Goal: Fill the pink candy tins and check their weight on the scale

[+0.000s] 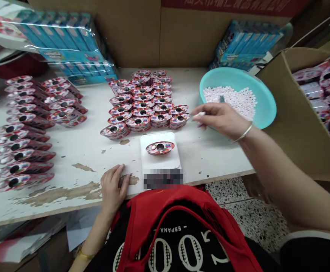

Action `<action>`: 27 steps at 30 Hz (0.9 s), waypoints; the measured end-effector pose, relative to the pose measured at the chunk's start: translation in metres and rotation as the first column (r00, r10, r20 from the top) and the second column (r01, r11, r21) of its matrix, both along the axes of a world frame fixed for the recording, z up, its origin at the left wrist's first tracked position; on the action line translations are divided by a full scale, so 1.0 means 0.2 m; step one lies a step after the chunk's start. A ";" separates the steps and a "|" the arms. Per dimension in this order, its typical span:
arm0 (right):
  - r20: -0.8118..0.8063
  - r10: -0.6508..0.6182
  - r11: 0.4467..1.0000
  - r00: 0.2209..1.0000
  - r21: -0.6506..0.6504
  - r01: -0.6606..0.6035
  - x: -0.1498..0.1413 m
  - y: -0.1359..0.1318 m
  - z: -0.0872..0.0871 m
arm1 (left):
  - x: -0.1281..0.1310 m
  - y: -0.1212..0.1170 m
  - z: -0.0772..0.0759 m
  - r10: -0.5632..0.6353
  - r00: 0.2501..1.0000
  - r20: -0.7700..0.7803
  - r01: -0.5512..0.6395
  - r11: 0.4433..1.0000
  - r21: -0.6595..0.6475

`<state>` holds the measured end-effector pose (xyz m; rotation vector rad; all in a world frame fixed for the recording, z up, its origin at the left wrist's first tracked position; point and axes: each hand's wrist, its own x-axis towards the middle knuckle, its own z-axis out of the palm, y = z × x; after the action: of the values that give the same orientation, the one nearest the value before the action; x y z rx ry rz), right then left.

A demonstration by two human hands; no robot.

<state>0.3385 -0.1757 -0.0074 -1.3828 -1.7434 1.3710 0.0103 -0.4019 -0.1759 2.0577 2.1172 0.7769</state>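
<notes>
On the white kitchen scale (167, 160) stands one pink printed oval container (160, 148) with a dark round hole in its top. My left hand (113, 187) rests on the table left of the scale, fingers loosely stretched and holding nothing. My right hand (221, 116) is in front of the turquoise bowl (268, 109), which holds many small whitish-pink pellets (238, 99). Its fingertips are closed in a pinch on small white pellets (201, 113), partly hidden by the fingers. The scale's display is blurred.
Rows of similar containers (143, 97) stand behind the scale, and more (23, 143) stand at the left. Blue wrapped packs (68, 41) sit at the back left, others (244, 41) at the back right. A cardboard box (292, 124) of containers is at the right.
</notes>
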 end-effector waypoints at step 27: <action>-0.480 -0.195 0.891 0.855 -0.451 -0.050 -0.24 -0.16 -0.07 | 0.01 0.01 0.00 0.007 0.999 0.039 -0.009 0.997 0.070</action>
<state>0.2898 -0.2086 -0.0213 -1.1258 -1.0434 1.9670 0.0121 -0.4004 -0.1758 2.0513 2.1083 0.8979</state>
